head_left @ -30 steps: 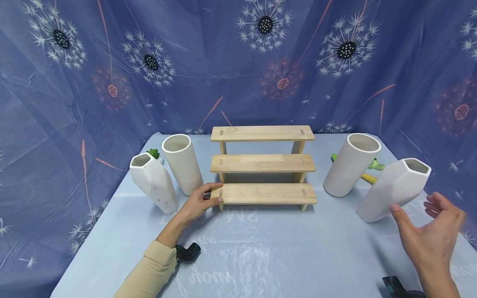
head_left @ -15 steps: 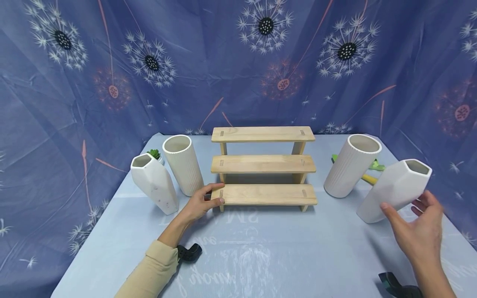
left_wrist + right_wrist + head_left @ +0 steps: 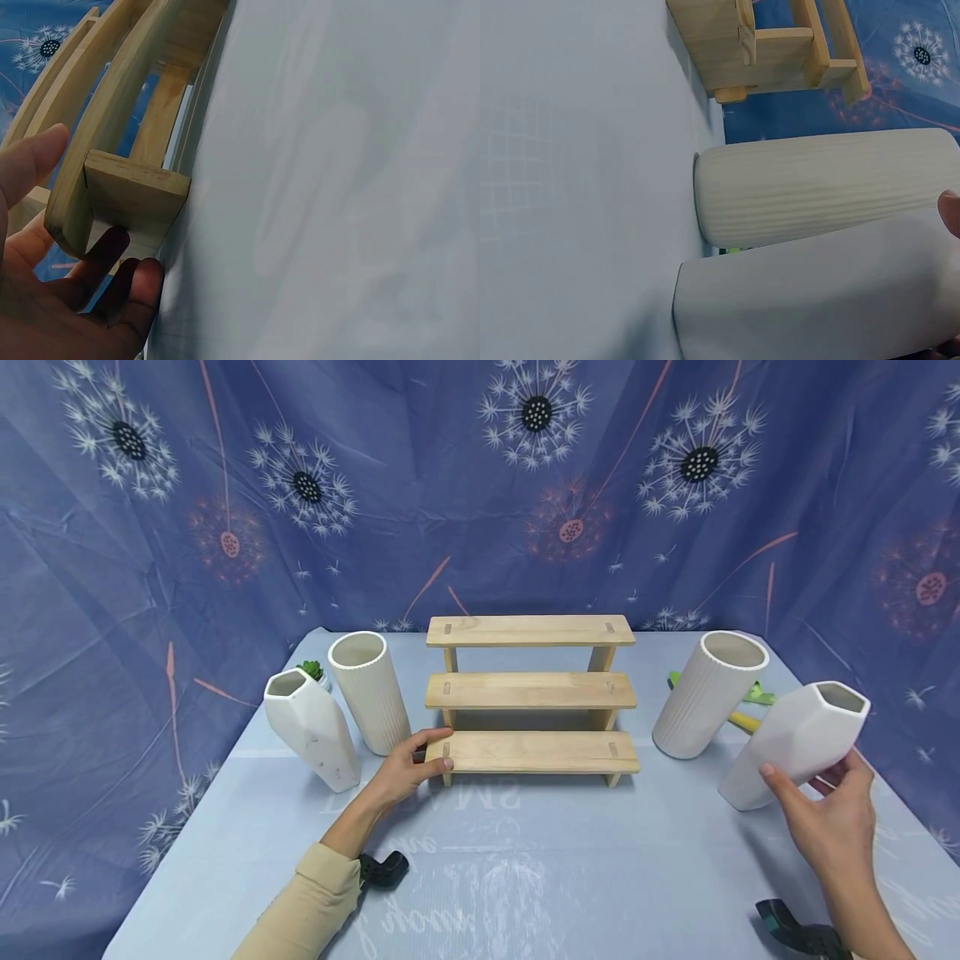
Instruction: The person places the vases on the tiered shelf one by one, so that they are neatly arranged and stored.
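Observation:
A three-step wooden shelf [image 3: 532, 752] stands at the middle of the table. At the left end of its lowest step, my left hand [image 3: 399, 772] grips the board between thumb and fingers; the left wrist view shows some fingertips curled below the board [image 3: 124, 90]. To the right is a white faceted vase [image 3: 798, 739] with an angular mouth. My right hand [image 3: 834, 831] holds this vase from its near right side, thumb [image 3: 776, 778] on the front face and the other fingers mostly hidden behind. The vase stands with its base on the table, as the right wrist view shows.
A ribbed cylindrical vase [image 3: 705, 697] stands beside the faceted one, with green and yellow pieces [image 3: 744, 721] partly hidden behind. On the left stand another faceted vase [image 3: 318, 735], another ribbed vase [image 3: 375, 702] and a small green plant [image 3: 311, 669]. A blue dandelion curtain [image 3: 450, 485] hangs behind.
My right hand has moved left and closed around the faceted vase, its fingers passing behind it. The left hand stays at the shelf's lowest step.

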Action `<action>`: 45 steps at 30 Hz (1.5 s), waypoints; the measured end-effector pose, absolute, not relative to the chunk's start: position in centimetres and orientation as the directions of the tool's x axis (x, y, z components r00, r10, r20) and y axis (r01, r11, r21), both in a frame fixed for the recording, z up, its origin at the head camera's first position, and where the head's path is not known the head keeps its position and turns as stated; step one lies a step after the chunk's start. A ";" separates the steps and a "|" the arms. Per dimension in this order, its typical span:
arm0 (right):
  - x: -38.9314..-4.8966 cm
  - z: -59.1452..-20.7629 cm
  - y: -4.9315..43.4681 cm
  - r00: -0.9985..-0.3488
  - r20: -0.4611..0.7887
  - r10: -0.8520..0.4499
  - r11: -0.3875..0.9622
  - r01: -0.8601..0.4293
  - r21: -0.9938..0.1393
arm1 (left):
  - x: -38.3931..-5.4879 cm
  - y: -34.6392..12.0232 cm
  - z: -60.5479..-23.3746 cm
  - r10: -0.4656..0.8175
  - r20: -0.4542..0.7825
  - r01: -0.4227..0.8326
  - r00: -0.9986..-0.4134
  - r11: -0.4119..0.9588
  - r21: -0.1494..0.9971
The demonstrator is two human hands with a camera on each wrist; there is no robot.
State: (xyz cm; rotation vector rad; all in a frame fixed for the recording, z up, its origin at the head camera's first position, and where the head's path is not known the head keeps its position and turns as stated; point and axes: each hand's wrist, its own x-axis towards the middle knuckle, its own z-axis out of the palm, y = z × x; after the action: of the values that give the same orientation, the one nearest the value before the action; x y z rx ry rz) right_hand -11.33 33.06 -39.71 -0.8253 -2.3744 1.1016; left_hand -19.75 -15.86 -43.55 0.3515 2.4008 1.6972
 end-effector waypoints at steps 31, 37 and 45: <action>-12.4 -40.6 33.6 -0.710 0.052 0.702 0.472 0.409 -0.781 | -19.7 -15.5 -43.9 0.284 -0.040 0.040 -0.958 0.270 0.962; -12.4 -40.8 33.6 -0.688 0.061 0.723 0.448 0.401 -0.799 | -19.7 -15.5 -44.0 0.279 -0.055 0.025 -0.959 0.277 0.960; -12.0 -40.7 33.1 -0.694 0.046 0.719 0.436 0.398 -0.807 | -19.7 -15.5 -43.9 0.271 -0.061 0.015 -0.961 0.269 0.963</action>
State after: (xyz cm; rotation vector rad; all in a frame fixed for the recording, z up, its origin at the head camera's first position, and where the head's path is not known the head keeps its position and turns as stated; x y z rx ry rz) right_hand -11.96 33.13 -40.65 -0.9486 -2.3089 1.1462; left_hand -19.67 -15.45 -43.95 0.2664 2.3237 1.7599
